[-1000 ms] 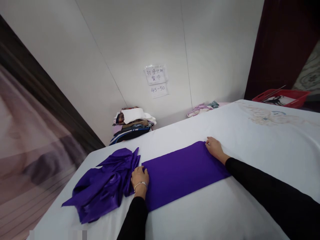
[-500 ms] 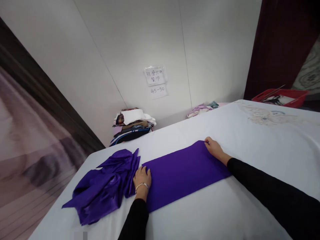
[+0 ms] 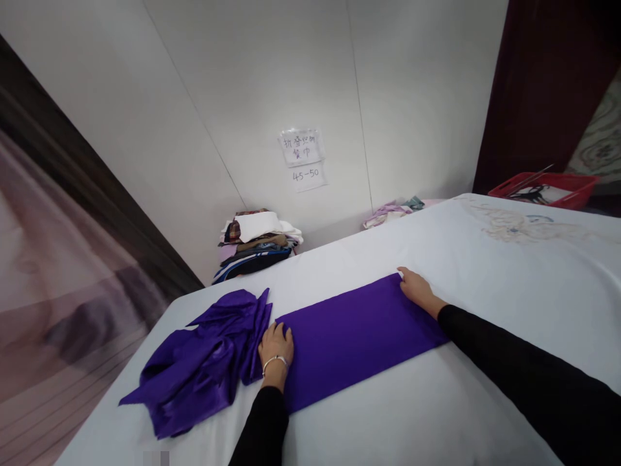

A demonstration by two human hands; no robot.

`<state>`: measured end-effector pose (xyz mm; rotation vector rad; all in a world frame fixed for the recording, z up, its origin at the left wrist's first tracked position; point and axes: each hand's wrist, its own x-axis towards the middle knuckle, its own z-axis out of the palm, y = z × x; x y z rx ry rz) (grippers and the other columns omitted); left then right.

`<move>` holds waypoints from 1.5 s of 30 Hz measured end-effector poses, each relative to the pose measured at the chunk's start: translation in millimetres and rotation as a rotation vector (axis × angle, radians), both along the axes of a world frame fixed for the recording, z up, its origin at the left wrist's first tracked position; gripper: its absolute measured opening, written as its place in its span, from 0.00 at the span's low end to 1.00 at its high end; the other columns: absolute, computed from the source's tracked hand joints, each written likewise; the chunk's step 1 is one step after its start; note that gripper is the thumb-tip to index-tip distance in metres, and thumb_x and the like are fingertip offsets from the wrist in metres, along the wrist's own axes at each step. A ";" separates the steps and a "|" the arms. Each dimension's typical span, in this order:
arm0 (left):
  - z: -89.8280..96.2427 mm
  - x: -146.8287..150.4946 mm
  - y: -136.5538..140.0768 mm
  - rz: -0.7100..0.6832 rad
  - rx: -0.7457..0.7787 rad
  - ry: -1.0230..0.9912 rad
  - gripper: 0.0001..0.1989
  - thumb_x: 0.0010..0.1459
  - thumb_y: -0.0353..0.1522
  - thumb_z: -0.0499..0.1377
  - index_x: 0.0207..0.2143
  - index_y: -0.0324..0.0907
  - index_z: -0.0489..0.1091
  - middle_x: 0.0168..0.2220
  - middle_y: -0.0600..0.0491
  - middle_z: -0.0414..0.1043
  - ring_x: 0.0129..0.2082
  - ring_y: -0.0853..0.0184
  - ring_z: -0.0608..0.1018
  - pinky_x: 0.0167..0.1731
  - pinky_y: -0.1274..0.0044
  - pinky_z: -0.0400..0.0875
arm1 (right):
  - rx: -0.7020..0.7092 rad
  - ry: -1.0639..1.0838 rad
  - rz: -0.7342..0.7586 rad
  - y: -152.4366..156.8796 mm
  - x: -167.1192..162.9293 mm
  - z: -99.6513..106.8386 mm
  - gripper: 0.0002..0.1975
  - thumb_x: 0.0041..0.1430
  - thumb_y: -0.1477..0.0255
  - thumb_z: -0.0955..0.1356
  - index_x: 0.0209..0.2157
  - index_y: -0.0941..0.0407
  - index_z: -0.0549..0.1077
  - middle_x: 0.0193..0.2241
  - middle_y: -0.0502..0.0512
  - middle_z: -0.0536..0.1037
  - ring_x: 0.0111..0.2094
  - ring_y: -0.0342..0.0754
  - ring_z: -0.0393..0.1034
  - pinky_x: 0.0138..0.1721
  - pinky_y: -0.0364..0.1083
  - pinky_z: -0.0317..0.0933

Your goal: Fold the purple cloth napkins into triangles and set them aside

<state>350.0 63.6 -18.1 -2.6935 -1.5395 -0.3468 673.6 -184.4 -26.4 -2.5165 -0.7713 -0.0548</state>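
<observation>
Honestly, corners are the grip here

Flat purple cloth [image 3: 359, 340] lies on the white tablecloth [image 3: 388, 414], probably light, floppy and a bit slippery, not fragile; I'd take it by the corners. Left hand [image 3: 276, 348] rests on its left edge, fingers loosely spread. Right hand [image 3: 417, 288] is at the far right corner, can't tell if it's pinching. Crumpled purple fabric [image 3: 198, 362] sits left, clothes pile [image 3: 257, 241] beyond.

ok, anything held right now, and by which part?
Right hand at the far right corner of the flat purple cloth; pinch or mere touch unclear. Left hand lies on its left edge, no grip visible.
</observation>
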 end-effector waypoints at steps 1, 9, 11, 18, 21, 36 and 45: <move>0.0 0.0 -0.1 0.001 0.005 0.001 0.18 0.60 0.35 0.47 0.49 0.41 0.66 0.55 0.48 0.63 0.55 0.62 0.63 0.52 0.69 0.58 | -0.011 0.000 -0.004 -0.1 0.2 0.2 0.27 0.49 0.79 0.59 0.54 0.58 0.62 0.39 0.59 0.76 0.40 0.52 0.69 0.36 0.46 0.58; 3.3 2.8 -4.6 -0.039 -0.002 -0.015 0.20 0.60 0.37 0.47 0.52 0.41 0.64 0.58 0.46 0.59 0.57 0.61 0.61 0.53 0.67 0.57 | -0.072 -0.072 0.009 -0.9 -2.3 5.0 0.27 0.50 0.80 0.58 0.54 0.61 0.61 0.48 0.65 0.70 0.47 0.57 0.65 0.42 0.51 0.58; 3.8 6.4 -7.3 -0.104 -0.016 0.007 0.22 0.60 0.39 0.46 0.54 0.40 0.61 0.60 0.46 0.55 0.59 0.60 0.57 0.56 0.64 0.52 | -0.083 -0.112 0.036 0.3 -6.7 8.5 0.27 0.51 0.81 0.58 0.55 0.63 0.60 0.50 0.68 0.68 0.50 0.59 0.61 0.46 0.53 0.56; -3.9 16.2 -9.3 -0.229 -0.118 0.116 0.30 0.59 0.46 0.44 0.59 0.39 0.54 0.63 0.45 0.48 0.62 0.57 0.49 0.58 0.60 0.44 | -0.109 -0.161 0.462 37.3 -61.1 15.1 0.25 0.58 0.67 0.59 0.57 0.57 0.59 0.59 0.59 0.57 0.61 0.51 0.46 0.58 0.51 0.40; -6.8 15.5 -7.0 -0.235 -0.111 0.127 0.30 0.59 0.46 0.43 0.59 0.39 0.53 0.63 0.46 0.47 0.63 0.57 0.48 0.58 0.61 0.43 | -0.129 -0.087 0.719 56.5 -84.1 11.4 0.31 0.60 0.55 0.56 0.60 0.57 0.55 0.61 0.60 0.53 0.62 0.53 0.42 0.59 0.55 0.36; -3.6 13.5 -9.5 -0.238 -0.140 0.088 0.32 0.59 0.48 0.41 0.60 0.40 0.53 0.63 0.47 0.47 0.63 0.58 0.48 0.58 0.62 0.43 | -0.307 -0.082 0.286 -11.2 -20.9 -7.0 0.33 0.59 0.53 0.53 0.59 0.59 0.54 0.61 0.61 0.51 0.62 0.55 0.42 0.57 0.60 0.38; 5.0 11.9 -85.9 -0.505 -0.189 0.065 0.35 0.58 0.52 0.36 0.61 0.42 0.48 0.64 0.48 0.40 0.63 0.58 0.43 0.59 0.61 0.36 | -0.185 -0.240 0.658 -28.3 -103.0 -22.0 0.34 0.58 0.51 0.54 0.60 0.54 0.53 0.61 0.56 0.52 0.62 0.55 0.40 0.59 0.59 0.36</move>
